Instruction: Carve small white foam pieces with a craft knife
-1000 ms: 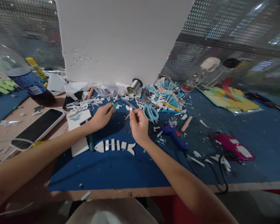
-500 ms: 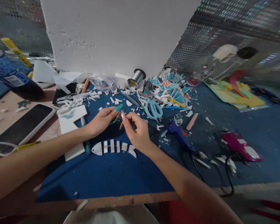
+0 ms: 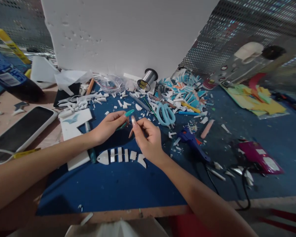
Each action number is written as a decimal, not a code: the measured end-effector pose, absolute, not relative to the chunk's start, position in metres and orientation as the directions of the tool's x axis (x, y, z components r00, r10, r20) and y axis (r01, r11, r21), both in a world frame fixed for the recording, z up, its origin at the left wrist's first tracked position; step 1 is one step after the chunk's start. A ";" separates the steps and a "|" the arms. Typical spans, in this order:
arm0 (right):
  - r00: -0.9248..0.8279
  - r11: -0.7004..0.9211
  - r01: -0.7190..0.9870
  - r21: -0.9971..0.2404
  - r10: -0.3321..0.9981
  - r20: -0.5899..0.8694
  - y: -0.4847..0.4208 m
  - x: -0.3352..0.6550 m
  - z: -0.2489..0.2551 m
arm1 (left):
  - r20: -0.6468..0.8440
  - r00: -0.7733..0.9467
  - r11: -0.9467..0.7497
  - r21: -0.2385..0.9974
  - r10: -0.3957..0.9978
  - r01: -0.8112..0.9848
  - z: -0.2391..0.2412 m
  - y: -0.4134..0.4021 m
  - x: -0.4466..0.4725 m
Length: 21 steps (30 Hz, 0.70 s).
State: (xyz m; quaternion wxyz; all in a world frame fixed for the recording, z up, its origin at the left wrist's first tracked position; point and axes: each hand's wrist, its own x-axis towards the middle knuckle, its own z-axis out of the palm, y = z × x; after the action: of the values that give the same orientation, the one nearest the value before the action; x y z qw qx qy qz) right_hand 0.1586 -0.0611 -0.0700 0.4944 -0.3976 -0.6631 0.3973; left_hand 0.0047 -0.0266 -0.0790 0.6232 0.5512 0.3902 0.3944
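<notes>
My left hand (image 3: pixel 108 126) and my right hand (image 3: pixel 149 138) meet fingertip to fingertip over the blue mat (image 3: pixel 118 187). Both are pinched shut on something too small or thin to make out. Just below them lies a white foam fish skeleton (image 3: pixel 120 155) in several cut pieces, laid out in a row. My right wrist rests beside its tail. Light blue scissors (image 3: pixel 165 113) lie right of my right hand, apart from it.
A big white foam board (image 3: pixel 125 36) stands at the back with a thread spool (image 3: pixel 147 79) before it. Foam scraps litter the mat. A blue glue gun (image 3: pixel 193 142), a pink object (image 3: pixel 260 156), a phone (image 3: pixel 19 130), white foam slabs (image 3: pixel 74 126), a bottle (image 3: pixel 7 79) and coloured paper (image 3: pixel 259 98) surround the work.
My hands have drawn together until the fingertips meet, and have come a little nearer to me. The fish pieces have not moved.
</notes>
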 end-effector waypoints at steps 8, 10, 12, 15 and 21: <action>-0.196 0.349 0.114 -0.930 0.926 0.323 -0.062 0.159 -0.070 | -0.080 0.379 0.118 0.990 0.922 -0.078 -0.079 -0.026 0.006; -0.199 0.344 0.109 -0.933 0.927 0.318 -0.061 0.159 -0.071 | -0.080 0.377 0.121 0.989 0.923 -0.087 -0.079 -0.026 0.006; -0.203 0.339 0.107 -0.935 0.928 0.313 -0.061 0.159 -0.071 | -0.080 0.379 0.126 0.987 0.922 -0.100 -0.079 -0.026 0.005; -0.210 0.335 0.108 -0.936 0.928 0.308 -0.061 0.159 -0.072 | -0.085 0.387 0.135 0.985 0.918 -0.104 -0.080 -0.026 0.004; -0.205 0.336 0.123 -0.934 0.929 0.307 -0.060 0.159 -0.071 | -0.085 0.386 0.132 0.987 0.919 -0.097 -0.080 -0.026 0.005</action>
State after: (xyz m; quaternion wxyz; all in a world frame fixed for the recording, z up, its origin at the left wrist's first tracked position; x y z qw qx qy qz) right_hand 0.1589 -0.0604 -0.0712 0.4868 -0.4008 -0.6565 0.4141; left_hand 0.0045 -0.0259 -0.0803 0.6436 0.5278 0.3893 0.3945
